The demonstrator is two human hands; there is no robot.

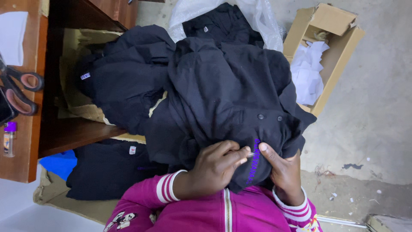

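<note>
Black cotton polo shirt (231, 94) lies bunched on the lap; left hand (214, 165) pinches a small metal tool (249, 154) at its purple embroidery (253, 165), right hand (283, 172) grips the fabric. Stitching looks largely intact.

At the left edge of the frame my wooden surface (26, 141) carries scissors (19, 88) and a small purple-capped bottle (9, 138). On the concrete floor (373, 99), upper right, sits an open cardboard box (339, 51).
</note>
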